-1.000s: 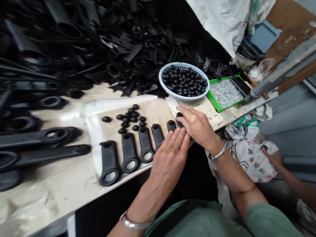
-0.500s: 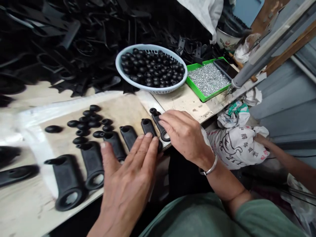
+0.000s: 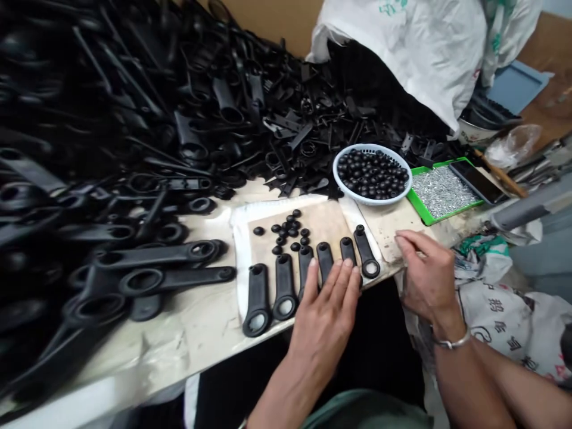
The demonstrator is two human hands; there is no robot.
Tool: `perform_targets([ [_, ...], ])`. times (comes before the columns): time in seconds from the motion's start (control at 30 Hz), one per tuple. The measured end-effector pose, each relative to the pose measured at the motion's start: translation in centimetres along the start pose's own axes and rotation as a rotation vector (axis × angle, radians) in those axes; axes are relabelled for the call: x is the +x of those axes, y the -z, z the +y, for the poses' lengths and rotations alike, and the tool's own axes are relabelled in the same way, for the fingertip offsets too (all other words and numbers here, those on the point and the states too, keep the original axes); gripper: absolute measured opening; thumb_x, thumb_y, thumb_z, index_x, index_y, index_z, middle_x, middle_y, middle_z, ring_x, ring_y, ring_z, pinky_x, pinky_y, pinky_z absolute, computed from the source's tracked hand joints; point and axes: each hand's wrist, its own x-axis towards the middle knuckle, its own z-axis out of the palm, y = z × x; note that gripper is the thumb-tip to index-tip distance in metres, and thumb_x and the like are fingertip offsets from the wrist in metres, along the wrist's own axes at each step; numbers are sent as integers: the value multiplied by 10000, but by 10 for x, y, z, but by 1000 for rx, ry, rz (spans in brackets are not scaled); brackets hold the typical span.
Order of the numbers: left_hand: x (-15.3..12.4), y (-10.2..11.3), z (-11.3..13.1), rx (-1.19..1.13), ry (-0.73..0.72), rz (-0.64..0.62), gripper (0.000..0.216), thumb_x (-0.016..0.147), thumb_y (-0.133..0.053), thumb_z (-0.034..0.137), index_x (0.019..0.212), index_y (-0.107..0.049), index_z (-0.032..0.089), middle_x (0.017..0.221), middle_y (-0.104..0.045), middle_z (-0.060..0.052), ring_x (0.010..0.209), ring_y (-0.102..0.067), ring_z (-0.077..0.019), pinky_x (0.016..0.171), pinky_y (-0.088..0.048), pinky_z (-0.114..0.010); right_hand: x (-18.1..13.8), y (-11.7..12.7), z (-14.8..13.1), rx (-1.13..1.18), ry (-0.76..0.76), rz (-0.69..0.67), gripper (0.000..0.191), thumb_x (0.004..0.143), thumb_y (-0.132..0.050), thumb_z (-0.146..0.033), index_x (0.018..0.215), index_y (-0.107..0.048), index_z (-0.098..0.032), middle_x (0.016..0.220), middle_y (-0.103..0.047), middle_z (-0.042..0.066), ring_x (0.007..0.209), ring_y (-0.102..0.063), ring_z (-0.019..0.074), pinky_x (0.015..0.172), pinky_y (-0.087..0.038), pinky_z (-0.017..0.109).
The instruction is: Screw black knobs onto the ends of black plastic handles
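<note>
L hand [image 3: 328, 313] lay flat, palm down, fingers splayed over ring ends of handles [image 3: 285, 286] in row on board [image 3: 330, 223] at bench edge; gripped nothing. R hand [image 3: 426, 277] loosely spread, empty, just beside rightmost handle [image 3: 366, 253]. Loose caps [image 3: 290, 229] behind row; basket [image 3: 372, 201] & screw tray [image 3: 417, 205] further back. Handles prob. stiff moulded plastic, light, matte, not fragile; best pinched mid-shank.
</note>
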Motion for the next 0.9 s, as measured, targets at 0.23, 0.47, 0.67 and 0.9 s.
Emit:
perform_targets([
  [0.23,3,1,5,58,7,37,292,933,-496,42,1199,-610,8,1239,-662,-209,1143,-660,-319,1074,-451,-590,60,5,14,-178,97,-46,182,922,-587,-238,1002,-747,-207,978,-760,68,853,-712,238,802,-568,374],
  [0.47,2,-6,7,71,29,82,319,919,-489,10,1217,-601,5,1249,-655,-213,1150,-656,-321,1039,-485,-596,116,-14,13,-398,194,-300,252,903,-619,-176,1134,-719,-178,1108,-715,121,1027,-661,292,918,-521,448],
  [0.67,-1,-7,7,10,38,55,342,919,-517,43,1253,-586,16,1272,-639,-219,1189,-632,-324,1077,-457,-591,133,-28,7,-549,231,-461,295,944,-610,-308,1223,-675,-239,1216,-672,115,1121,-588,331,879,-518,469],
  [0.9,-1,-8,4,-1,31,76,328,928,-534,67,1249,-594,41,1260,-651,-201,1194,-630,-315,1075,-470,-567,138,-29,20,-406,240,-447,276,968,-563,-291,1204,-689,-222,1171,-703,86,1088,-618,272,929,-482,401],
])
